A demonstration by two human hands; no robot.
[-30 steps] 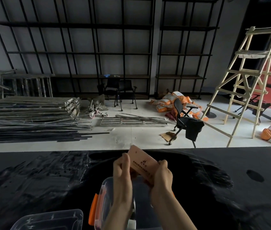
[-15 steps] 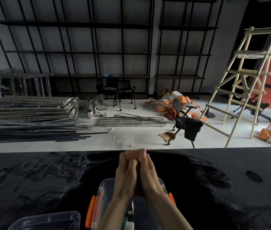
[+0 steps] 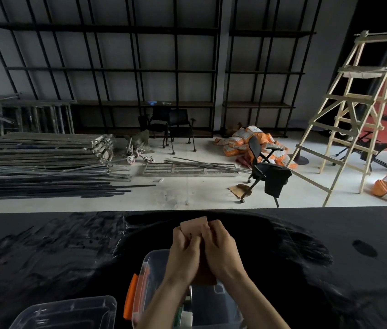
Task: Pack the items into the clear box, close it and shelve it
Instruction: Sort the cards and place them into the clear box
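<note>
Both hands close together on 1 tan paper packet [image 3: 193, 225], held above the far end of the clear box [image 3: 149, 264]. The left hand [image 3: 183, 255] wraps the packet's left side, fingers curled over its front, and the right hand [image 3: 221, 252] presses against it from the right, the knuckles of the 2 hands touching. Only the packet's top edge shows above the fingers, and a darker strip of it shows below, between the wrists; the rest is hidden inside the grip. Both palms face inward, backs of the hands toward the camera, and the 2 forearms rise from the bottom edge of the view and converge at the wrists.

The clear box sits directly under the hands on the black table [image 3: 45, 252], open, with an orange latch [image 3: 129, 298] on its left end. Some contents lie inside near the bottom of the view, but they are too hidden by the arms to tell apart. The clear lid [image 3: 69, 314] lies flat on the table just left of the box, apart from it.

Beyond the table's far edge, black shelving [image 3: 116, 67] lines the wall, and a wooden ladder [image 3: 354, 110] stands at the right.
</note>
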